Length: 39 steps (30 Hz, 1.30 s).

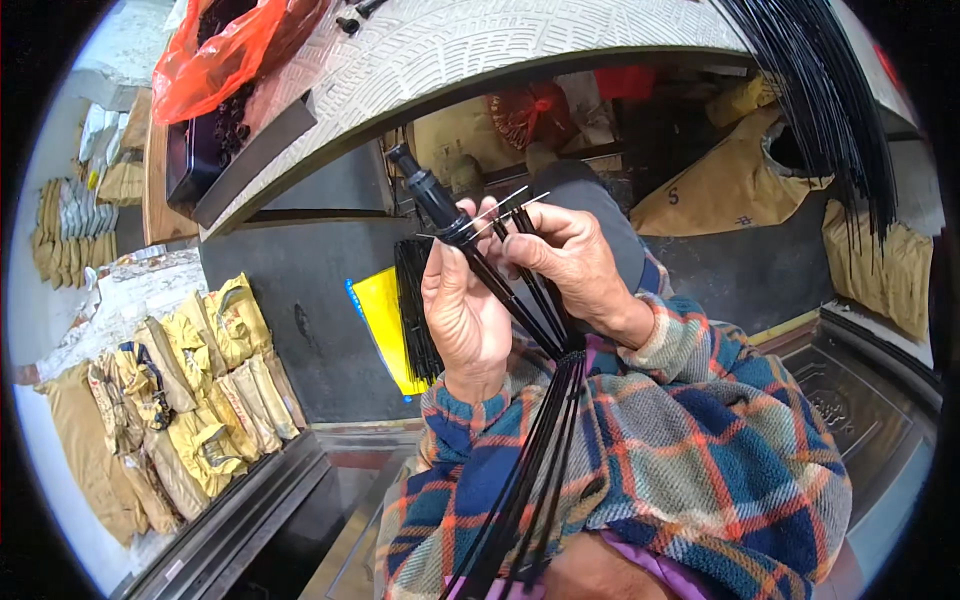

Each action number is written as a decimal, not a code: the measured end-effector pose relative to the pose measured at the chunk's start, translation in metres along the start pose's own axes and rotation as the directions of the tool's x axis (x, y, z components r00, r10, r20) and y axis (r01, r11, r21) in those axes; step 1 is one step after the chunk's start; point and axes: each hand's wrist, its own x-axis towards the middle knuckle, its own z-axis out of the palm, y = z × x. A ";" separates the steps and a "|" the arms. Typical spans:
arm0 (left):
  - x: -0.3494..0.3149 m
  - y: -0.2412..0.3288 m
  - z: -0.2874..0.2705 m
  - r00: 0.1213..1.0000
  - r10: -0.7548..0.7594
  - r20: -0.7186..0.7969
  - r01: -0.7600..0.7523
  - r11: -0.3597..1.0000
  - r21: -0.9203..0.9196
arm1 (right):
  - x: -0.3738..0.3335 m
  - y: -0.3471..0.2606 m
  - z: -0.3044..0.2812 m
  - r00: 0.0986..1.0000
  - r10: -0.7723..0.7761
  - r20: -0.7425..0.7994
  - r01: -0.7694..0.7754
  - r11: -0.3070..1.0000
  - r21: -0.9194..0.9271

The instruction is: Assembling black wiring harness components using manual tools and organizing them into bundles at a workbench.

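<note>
Near the middle, my left hand [463,315] is closed round the lower end of a black plastic umbrella runner [432,195], which tilts up to the left. Long black umbrella ribs [525,315] run from its base down across my lap and bunch near my waist. My right hand [572,262] pinches one or more of these ribs, with their upper ends standing above the thumb and forefinger. A thin silvery wire [530,200] passes between both hands, beside the runner's collar. Exactly how the wire meets the rib ends is too small to tell.
A workbench [480,35] with a textured pale top curves across the far side. On it lie a red plastic bag [215,70] and a hanging bundle of black rods [815,90]. Several tan sacks [190,400] line the left; a yellow sheet [385,325] lies below.
</note>
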 end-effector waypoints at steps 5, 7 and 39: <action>0.000 0.002 -0.003 0.999 -0.012 0.045 0.015 0.998 -0.060 | 0.000 0.000 0.001 0.998 -0.055 -0.039 0.047 0.984 -0.174; 0.000 0.002 -0.006 0.999 -0.030 0.045 0.032 0.998 -0.047 | -0.002 0.002 0.001 0.998 -0.055 -0.044 0.048 0.989 -0.142; 0.003 0.003 -0.003 0.998 0.056 0.031 -0.057 0.997 0.054 | 0.007 0.006 0.007 0.992 -0.118 0.040 0.125 0.959 -0.254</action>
